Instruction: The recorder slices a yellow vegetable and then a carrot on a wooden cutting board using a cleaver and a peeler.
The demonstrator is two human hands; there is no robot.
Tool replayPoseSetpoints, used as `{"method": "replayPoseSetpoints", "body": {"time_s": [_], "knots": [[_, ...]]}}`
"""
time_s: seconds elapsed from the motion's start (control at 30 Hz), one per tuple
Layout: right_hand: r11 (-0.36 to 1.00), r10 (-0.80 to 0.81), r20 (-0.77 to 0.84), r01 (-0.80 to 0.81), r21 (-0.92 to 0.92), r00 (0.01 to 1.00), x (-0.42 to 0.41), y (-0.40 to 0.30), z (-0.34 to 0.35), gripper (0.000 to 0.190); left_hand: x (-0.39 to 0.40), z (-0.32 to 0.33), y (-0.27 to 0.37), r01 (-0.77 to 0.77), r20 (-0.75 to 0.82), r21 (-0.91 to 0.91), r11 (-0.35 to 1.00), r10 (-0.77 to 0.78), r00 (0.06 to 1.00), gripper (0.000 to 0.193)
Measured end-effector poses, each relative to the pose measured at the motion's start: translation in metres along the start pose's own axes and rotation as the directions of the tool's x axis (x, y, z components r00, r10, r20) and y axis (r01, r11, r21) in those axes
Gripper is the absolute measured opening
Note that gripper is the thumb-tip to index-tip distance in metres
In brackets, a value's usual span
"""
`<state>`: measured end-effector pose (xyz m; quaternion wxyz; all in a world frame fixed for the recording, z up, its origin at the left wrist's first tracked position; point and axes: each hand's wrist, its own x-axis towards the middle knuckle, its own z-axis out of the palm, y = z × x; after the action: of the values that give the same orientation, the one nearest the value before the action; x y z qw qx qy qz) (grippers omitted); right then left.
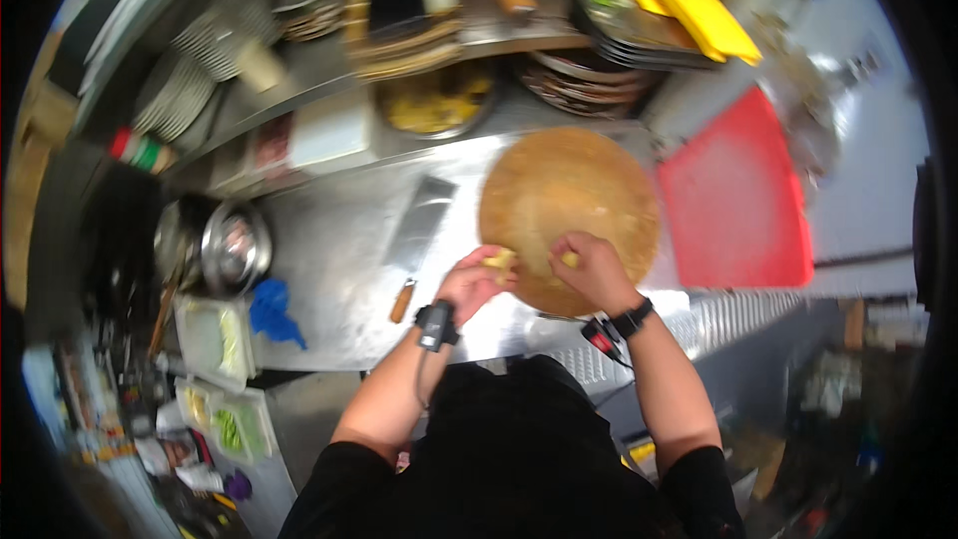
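Observation:
My left hand holds a small pale-yellow food piece, perhaps ginger, at the left edge of a round wooden chopping block. Above the block's near part, my right hand is curled around another yellow piece. Blur leaves the exact kind of food unclear. A cleaver with a broad steel blade and a wooden handle lies on the steel counter, left of the block.
A red cutting board leans at the right. Behind the block stand a bowl of yellow food and stacked plates beneath a shelf. Leftward are a steel bowl, a blue cloth or bag and plastic containers.

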<state>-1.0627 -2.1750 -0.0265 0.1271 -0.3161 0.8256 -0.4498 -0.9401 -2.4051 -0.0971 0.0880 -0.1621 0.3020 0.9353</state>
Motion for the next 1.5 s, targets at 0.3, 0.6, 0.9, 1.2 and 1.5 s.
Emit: {"method": "replayPoseSetpoints", "body": {"time_s": [0.3, 0.6, 0.9, 1.2, 1.5], "knots": [[0.921, -0.294, 0.422, 0.372, -0.115, 0.858, 0.030, -0.121, 0.105, 0.015, -0.084, -0.026, 0.012, -0.216, -0.186, -0.266, 0.940, 0.170, 0.968, 0.035], [0.990, -0.143, 0.462, 0.117, 0.085, 0.875, 0.041, -0.161, 0.191, 0.017, -0.291, -0.187, 0.038, -0.715, -0.628, -0.254, 0.651, 0.452, 0.634, 0.028], [0.879, 0.147, 0.574, -0.373, 0.297, 0.805, 0.039, -0.165, 0.283, 0.028, -0.618, -0.318, 0.144, -0.885, -0.903, 0.298, 0.357, 0.407, -0.140, 0.021], [0.899, 0.222, 0.533, -0.383, 0.212, 0.816, 0.019, -0.221, 0.346, 0.029, -0.767, -0.462, 0.222, -0.858, -0.935, 0.309, 0.411, 0.295, -0.195, 0.036], [0.882, 0.315, 0.415, -0.424, 0.203, 0.854, -0.009, -0.214, 0.323, 0.029, -0.810, -0.540, 0.276, -0.837, -0.895, 0.349, 0.421, 0.416, -0.164, 0.051]]}}
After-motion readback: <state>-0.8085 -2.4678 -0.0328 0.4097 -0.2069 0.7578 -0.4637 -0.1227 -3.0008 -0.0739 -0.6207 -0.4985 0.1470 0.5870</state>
